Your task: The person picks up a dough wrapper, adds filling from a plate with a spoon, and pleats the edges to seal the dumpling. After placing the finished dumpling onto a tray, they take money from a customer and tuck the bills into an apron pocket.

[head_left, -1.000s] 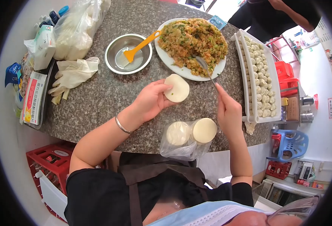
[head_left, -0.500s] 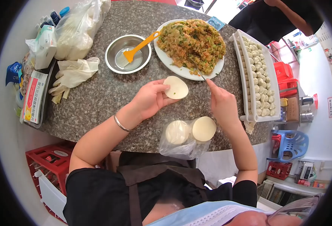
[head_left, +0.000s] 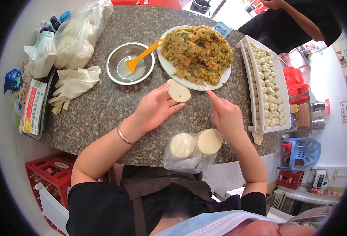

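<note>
My left hand (head_left: pixel 156 108) holds a round white dough wrapper (head_left: pixel 179 91) by its edge, with a small speck of filling on it. My right hand (head_left: pixel 226 117) grips a thin metal utensil whose tip is sunk in the heap of chopped filling (head_left: pixel 199 53). That heap sits on a white oval plate (head_left: pixel 168 67) just beyond both hands. Between my forearms, near the counter's front edge, lie two stacks of wrappers, one (head_left: pixel 182 145) inside a clear plastic bag and the other (head_left: pixel 209 141) at the bag's opening.
A steel bowl (head_left: pixel 113 72) with an orange brush (head_left: pixel 144 54) stands left of the plate. White gloves (head_left: pixel 77 82), a filled plastic bag (head_left: pixel 81 35) and a black tray with boxes are further left. At right is a white tray (head_left: pixel 256 128) of dumplings; another person (head_left: pixel 287 23) stands behind it.
The whole view has shifted slightly. My left hand still holds the wrapper, its fingers spread a little more, and my right hand remains at the plate's near edge with the utensil in the filling.
</note>
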A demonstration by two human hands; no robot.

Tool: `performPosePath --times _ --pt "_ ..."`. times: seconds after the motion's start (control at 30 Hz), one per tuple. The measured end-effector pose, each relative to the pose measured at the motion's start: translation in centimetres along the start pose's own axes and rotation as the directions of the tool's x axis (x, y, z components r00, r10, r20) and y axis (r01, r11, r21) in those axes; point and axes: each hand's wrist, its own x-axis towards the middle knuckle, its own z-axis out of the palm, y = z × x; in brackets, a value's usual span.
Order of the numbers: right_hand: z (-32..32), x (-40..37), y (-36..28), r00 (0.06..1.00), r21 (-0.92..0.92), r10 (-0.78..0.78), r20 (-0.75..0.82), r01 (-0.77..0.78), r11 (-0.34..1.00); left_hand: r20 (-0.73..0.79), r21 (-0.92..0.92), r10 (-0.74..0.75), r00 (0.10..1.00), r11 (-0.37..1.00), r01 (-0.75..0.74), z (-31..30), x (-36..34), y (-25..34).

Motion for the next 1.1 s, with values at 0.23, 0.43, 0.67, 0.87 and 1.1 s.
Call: performPosePath --times 0.23,0.43,0.67,0.87,1.1 --pt "-0.5 -1.3 -1.5 1.0 -0.027 -0.018 0.022 0.019 0.999 0.014 -0.111 0.048 0.999 0.993 -0.046 0.6 -0.1 -0.6" --pt "-1.9 -1.5 -2.1 0.997 0.026 -0.07 0.019 0.069 0.997 -0.022 -0.151 0.114 0.993 0.982 -0.116 1.1 0.0 0.6" --pt "0.1 1.9 -1.0 0.985 0.118 -0.171 0.004 0.17 0.978 0.01 -0.166 0.116 0.993 0.98 -0.113 0.3 0.1 1.2" --pt "-1.4 1.1 -1.3 1.0 0.209 0.018 0.007 -0.019 0.978 -0.075 -0.085 0.143 0.987 0.985 -0.149 0.8 -0.2 1.2" --pt "-1.6 0.9 -1.8 0.999 0.334 0.015 0.033 -0.025 0.942 -0.081 -0.076 0.148 0.986 0.985 -0.154 1.0 -0.3 1.2"
